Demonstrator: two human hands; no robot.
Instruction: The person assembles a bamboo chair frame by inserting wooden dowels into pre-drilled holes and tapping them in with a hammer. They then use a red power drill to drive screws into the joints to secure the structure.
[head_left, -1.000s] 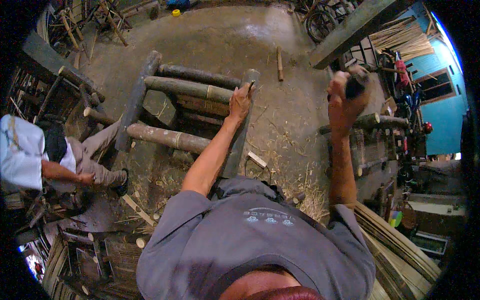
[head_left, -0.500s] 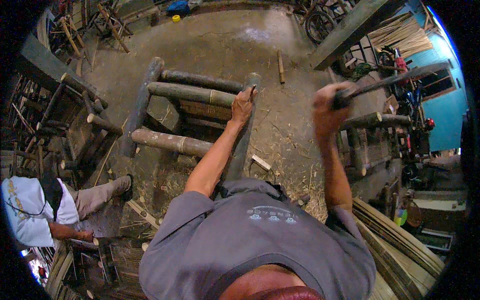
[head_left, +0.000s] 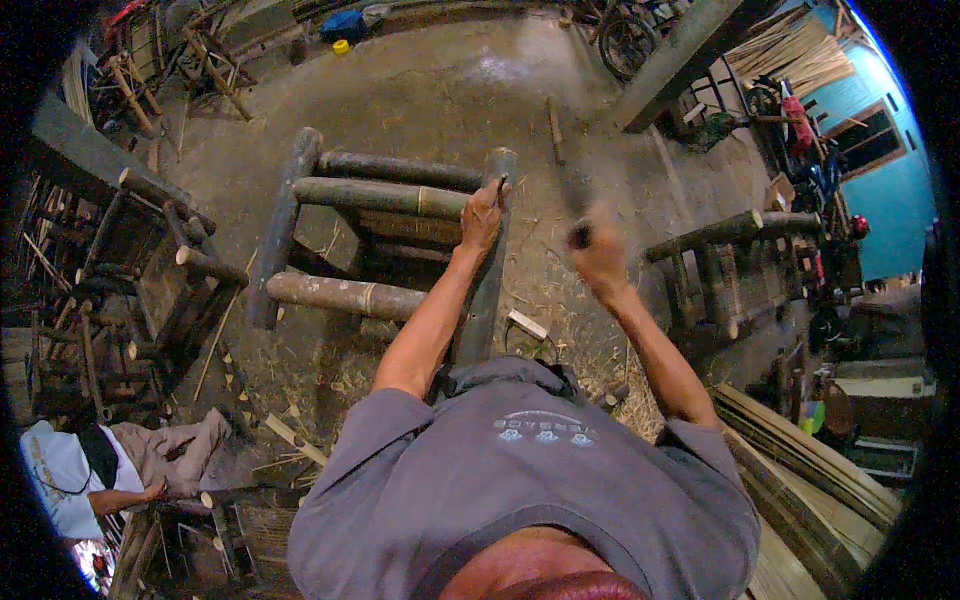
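Observation:
A chair-like frame of thick bamboo poles (head_left: pixel 385 195) stands on the floor in front of me. My left hand (head_left: pixel 482 222) rests at its right corner, where a rail meets the right post (head_left: pixel 490 275). Between thumb and fingers it pinches a small dark peg (head_left: pixel 502 183), upright near the top of that post. To the right of the post, apart from the frame, my right hand (head_left: pixel 602 262) is closed round the dark handle of a machete (head_left: pixel 574 195). Motion smears the blade, which points away from me.
A second bamboo frame (head_left: pixel 705 235) stands at right and another (head_left: pixel 185 240) at left. A co-worker (head_left: pixel 130 460) sits at lower left. Long bamboo strips (head_left: pixel 800 470) lie by my right side. A bamboo length (head_left: pixel 555 130) and a pale block (head_left: pixel 527 324) lie on the shaving-strewn floor.
My right hand has swung the machete left and inward, toward the post. My left hand still holds the peg at the same corner. The co-worker's leg has drawn back.

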